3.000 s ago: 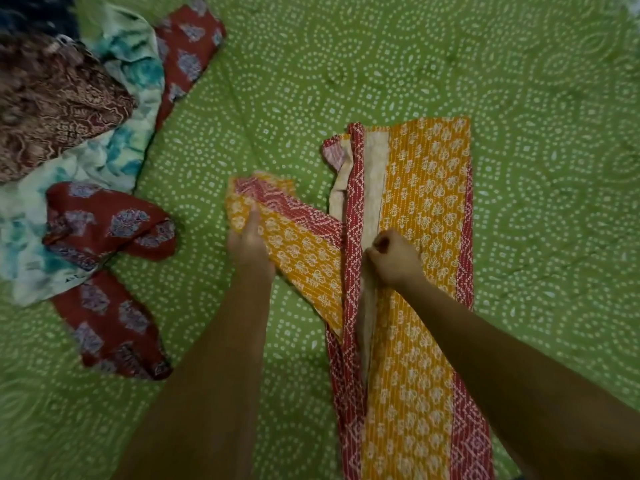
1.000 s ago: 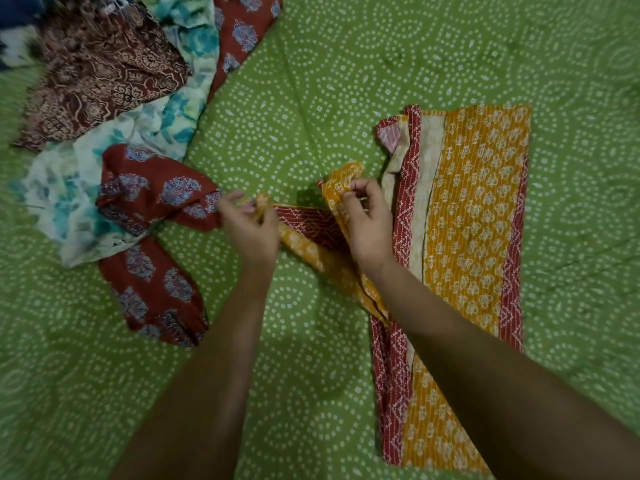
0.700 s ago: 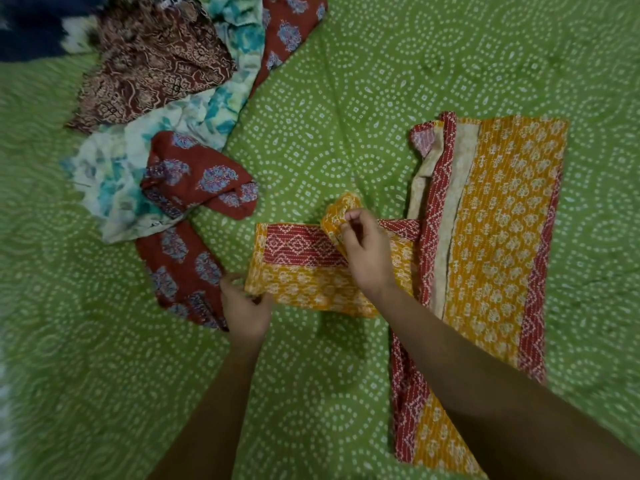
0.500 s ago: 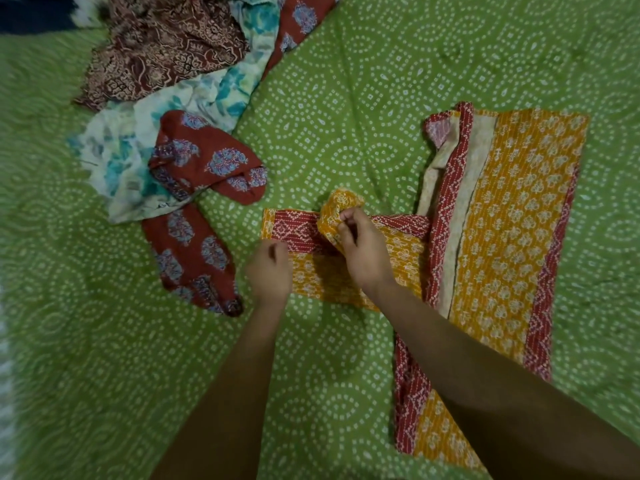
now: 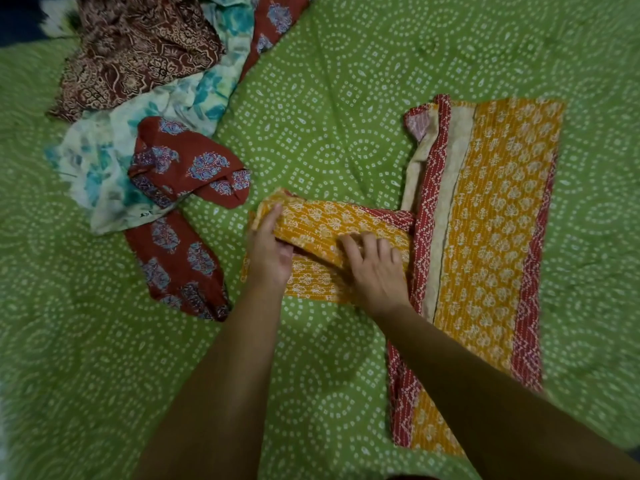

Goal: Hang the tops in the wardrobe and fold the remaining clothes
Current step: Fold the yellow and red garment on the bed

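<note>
One garment, the orange kurta point(image 5: 491, 237), is partly folded: its body lies lengthwise in a narrow strip on the green bedsheet point(image 5: 346, 98), and its sleeve point(image 5: 332, 230) sticks out sideways from the kurta's left edge. The left hand point(image 5: 268, 251) grips the sleeve's outer end, thumb on top, while the right hand point(image 5: 375, 268) presses flat, fingers spread, on the sleeve just beside the kurta's body. Judging by this, the sleeve must yet be turned in and the strip doubled. Well left of the kurta, a red printed piece point(image 5: 180, 209), a pale blue floral piece point(image 5: 104, 161) and a brown patterned piece point(image 5: 138, 50) lie unfolded. No wardrobe shows.
</note>
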{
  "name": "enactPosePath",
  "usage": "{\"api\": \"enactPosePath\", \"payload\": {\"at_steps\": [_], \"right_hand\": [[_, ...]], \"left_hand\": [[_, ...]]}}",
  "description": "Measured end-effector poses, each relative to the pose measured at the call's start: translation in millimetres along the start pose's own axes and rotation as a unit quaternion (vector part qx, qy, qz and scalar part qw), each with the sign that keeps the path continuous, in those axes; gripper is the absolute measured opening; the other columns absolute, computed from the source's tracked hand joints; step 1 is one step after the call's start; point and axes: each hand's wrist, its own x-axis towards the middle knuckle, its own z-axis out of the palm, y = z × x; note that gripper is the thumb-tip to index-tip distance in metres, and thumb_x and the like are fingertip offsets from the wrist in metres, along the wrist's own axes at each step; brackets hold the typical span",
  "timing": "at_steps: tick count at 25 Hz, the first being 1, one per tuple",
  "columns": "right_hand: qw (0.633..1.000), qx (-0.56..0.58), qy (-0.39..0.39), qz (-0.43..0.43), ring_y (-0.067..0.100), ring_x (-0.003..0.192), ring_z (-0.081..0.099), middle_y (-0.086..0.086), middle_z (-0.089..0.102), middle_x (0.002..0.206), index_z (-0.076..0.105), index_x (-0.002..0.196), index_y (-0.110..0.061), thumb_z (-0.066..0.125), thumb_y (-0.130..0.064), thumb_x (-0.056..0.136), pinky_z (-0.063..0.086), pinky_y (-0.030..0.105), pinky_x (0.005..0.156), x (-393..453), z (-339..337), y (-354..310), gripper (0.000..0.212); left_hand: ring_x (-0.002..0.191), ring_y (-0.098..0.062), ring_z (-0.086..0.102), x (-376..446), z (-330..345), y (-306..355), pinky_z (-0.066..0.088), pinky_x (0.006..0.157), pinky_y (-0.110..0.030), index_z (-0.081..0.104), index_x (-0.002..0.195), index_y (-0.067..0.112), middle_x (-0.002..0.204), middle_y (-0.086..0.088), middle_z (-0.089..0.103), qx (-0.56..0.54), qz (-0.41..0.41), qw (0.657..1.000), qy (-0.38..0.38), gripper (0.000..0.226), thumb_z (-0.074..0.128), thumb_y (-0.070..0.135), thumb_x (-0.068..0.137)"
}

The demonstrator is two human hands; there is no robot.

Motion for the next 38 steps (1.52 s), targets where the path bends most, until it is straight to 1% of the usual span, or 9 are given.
{"api": "enactPosePath", "payload": {"at_steps": [6,13,18,21,25,29,33,35,38], "right_hand": [[0.998,-0.042,-0.038,-0.003,0.027,0.088,0.052,0.011,0.048,0.106,0.040,0.126,-0.016,0.088,-0.019,0.046,0.051,0.038,0.070,-39.4,6.4,21.8,0.094],[0.998,-0.002,-0.042,-0.036,0.025,0.086,0.060,0.010,0.061,0.104,0.053,0.115,-0.013,0.077,-0.017,0.068,0.054,0.037,0.066,-53.9,12.6,9.9,0.053],[0.975,0.079,-0.201,-0.057,0.021,0.129,0.034,0.003,0.035,0.143,0.031,0.141,-0.021,0.047,-0.029,0.093,0.026,0.039,0.110,-47.2,-8.1,13.5,0.052],[0.985,0.100,-0.039,0.134,0.023,0.122,0.036,0.006,0.036,0.137,0.036,0.137,-0.019,0.045,-0.040,0.094,0.031,0.040,0.102,-37.3,-14.1,32.5,0.049],[0.841,0.265,0.020,0.470,0.027,0.105,0.050,0.014,0.035,0.129,0.033,0.130,-0.009,0.047,-0.036,0.096,0.048,0.040,0.089,-18.7,-5.0,67.8,0.045],[0.923,0.248,-0.133,0.263,0.019,0.093,0.055,0.011,0.037,0.128,0.030,0.135,-0.013,0.050,-0.009,0.093,0.055,0.035,0.084,-8.2,3.8,39.4,0.046],[0.934,0.217,-0.062,0.278,0.021,0.102,0.048,0.010,0.033,0.125,0.023,0.139,-0.015,0.053,-0.016,0.092,0.051,0.034,0.084,-14.6,0.9,32.0,0.055],[0.879,0.321,-0.024,0.352,0.019,0.102,0.050,0.009,0.036,0.125,0.033,0.131,-0.014,0.057,-0.028,0.092,0.050,0.036,0.090,-25.0,-6.5,50.5,0.047],[0.652,0.621,-0.035,0.433,0.022,0.098,0.061,0.006,0.062,0.109,0.056,0.112,-0.015,0.046,-0.043,0.097,0.052,0.044,0.089,-40.4,-45.6,84.4,0.034]], "left_hand": [[0.047,-0.002,0.050,-4.8,-58.5,0.6,0.046,0.045,-0.024,0.053,0.071,0.021,0.058,0.013,0.057,0.279,0.216,0.933,0.077,0.023,0.073,0.020,0.083],[0.074,-0.027,0.065,5.1,-87.0,-10.5,0.049,0.050,-0.026,0.059,0.109,0.004,0.100,-0.011,0.064,0.481,0.228,0.833,0.150,0.028,0.064,0.025,0.091],[0.116,-0.039,0.048,2.7,-79.0,-17.7,0.039,0.089,-0.043,0.048,0.121,0.004,0.124,-0.019,0.053,0.595,0.207,0.754,0.187,0.030,0.053,0.016,0.094],[0.128,-0.038,0.031,7.1,-62.8,-15.9,0.033,0.101,-0.052,0.037,0.129,0.007,0.138,-0.018,0.034,0.645,0.160,0.710,0.234,0.044,0.055,0.021,0.090],[0.125,-0.037,0.039,8.5,-48.8,-8.2,0.035,0.098,-0.047,0.044,0.129,-0.001,0.135,-0.021,0.042,0.677,0.111,0.686,0.242,0.078,0.047,0.064,0.086],[0.093,-0.032,0.065,19.8,-66.1,-2.1,0.050,0.075,-0.035,0.061,0.106,0.003,0.102,-0.014,0.066,0.626,0.132,0.760,0.115,0.061,0.060,0.059,0.083],[0.089,-0.019,0.056,1.6,-49.1,9.5,0.047,0.079,-0.032,0.057,0.113,0.002,0.104,-0.009,0.061,0.523,0.187,0.824,0.107,0.041,0.070,0.030,0.085],[0.076,-0.012,0.055,-30.2,-11.8,7.5,0.046,0.069,-0.030,0.056,0.108,0.004,0.093,-0.004,0.061,0.461,0.251,0.847,0.087,0.030,0.070,0.013,0.083],[0.062,-0.001,0.057,-94.8,61.1,-26.9,0.050,0.054,-0.026,0.050,0.102,0.016,0.086,0.008,0.060,0.433,0.278,0.852,-0.097,0.030,0.069,0.005,0.082]]}}
